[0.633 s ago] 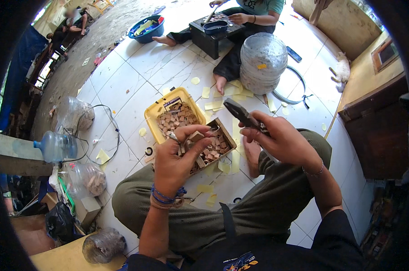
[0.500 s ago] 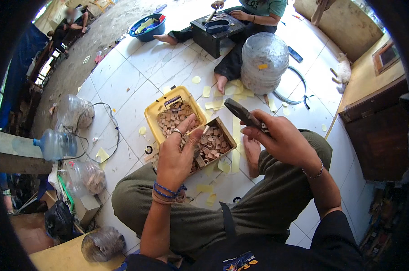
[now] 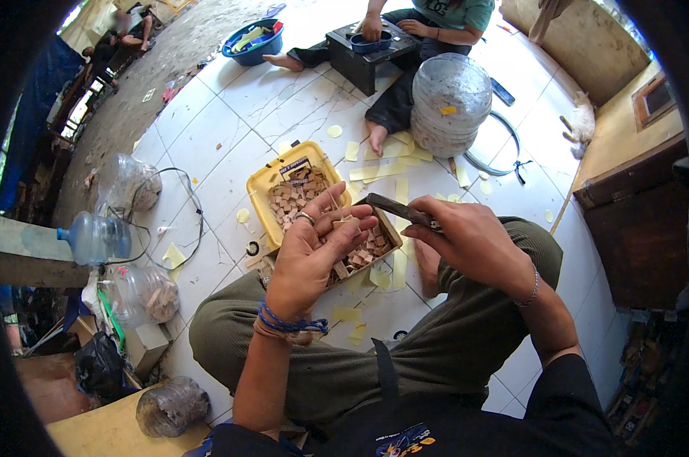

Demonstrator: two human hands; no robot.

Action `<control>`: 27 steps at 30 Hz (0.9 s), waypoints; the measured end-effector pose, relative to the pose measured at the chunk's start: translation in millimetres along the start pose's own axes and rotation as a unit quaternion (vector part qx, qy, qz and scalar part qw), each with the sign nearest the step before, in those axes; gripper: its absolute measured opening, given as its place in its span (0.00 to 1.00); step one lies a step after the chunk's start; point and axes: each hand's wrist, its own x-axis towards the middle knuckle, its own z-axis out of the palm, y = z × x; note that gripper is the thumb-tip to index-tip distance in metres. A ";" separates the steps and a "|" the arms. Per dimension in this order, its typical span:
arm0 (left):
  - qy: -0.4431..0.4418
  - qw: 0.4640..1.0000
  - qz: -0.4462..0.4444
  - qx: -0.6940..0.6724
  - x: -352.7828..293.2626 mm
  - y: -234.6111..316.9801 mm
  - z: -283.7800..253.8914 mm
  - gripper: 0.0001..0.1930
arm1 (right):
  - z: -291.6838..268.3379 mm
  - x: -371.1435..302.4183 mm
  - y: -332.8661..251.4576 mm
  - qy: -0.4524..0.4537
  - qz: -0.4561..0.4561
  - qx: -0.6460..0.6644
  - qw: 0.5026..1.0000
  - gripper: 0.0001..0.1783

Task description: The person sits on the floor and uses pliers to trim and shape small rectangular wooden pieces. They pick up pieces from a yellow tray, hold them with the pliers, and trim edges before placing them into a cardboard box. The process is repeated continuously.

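My left hand (image 3: 308,255) is raised over the containers, palm partly up. Its thumb and fingers pinch a small tan wooden piece (image 3: 347,222), and a thin pale strand stands up beside it. In my right hand (image 3: 474,244) is a pair of dark metal pliers (image 3: 394,209), whose head points left close to the left fingertips. Below the hands sit a yellow plastic tray (image 3: 256,202) and, against its right side, a wooden box (image 3: 369,266). Both hold many small wooden pieces (image 3: 287,199). My left hand hides part of each container.
Yellow paper scraps (image 3: 375,171) lie on the white tiles. Ahead, another person works at a low black table (image 3: 352,67), beside a large clear plastic container (image 3: 451,103). A hose coil (image 3: 504,160) lies to the right. Plastic bottles (image 3: 101,238) and a cable (image 3: 196,194) are on the left.
My right hand has lowered the pliers and brought their head leftward, near my left fingers. My left hand has turned palm-up, showing the wooden piece. The other person's hand has moved to the blue dish.
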 end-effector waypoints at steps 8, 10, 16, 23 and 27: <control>0.011 0.992 0.064 0.109 -2.2 -0.6 5.9 0.29 | 2.0 -0.2 -0.2 -0.002 -0.009 -0.020 1.000 0.16; 0.013 0.987 0.079 0.137 -3.0 -1.3 6.5 0.27 | 2.1 -0.6 -0.1 0.000 -0.015 -0.018 1.000 0.16; -0.002 0.981 0.082 0.176 -6.6 -1.5 8.4 0.26 | 4.2 0.1 2.0 -0.038 0.001 -0.021 0.999 0.19; -0.005 0.980 0.086 0.179 -7.3 -1.2 9.5 0.26 | 7.2 -0.7 1.1 -0.003 -0.031 -0.028 0.999 0.16; -0.023 0.978 0.071 0.192 -8.1 -0.6 9.1 0.27 | 5.8 -0.4 -0.4 -0.023 -0.014 -0.027 0.999 0.16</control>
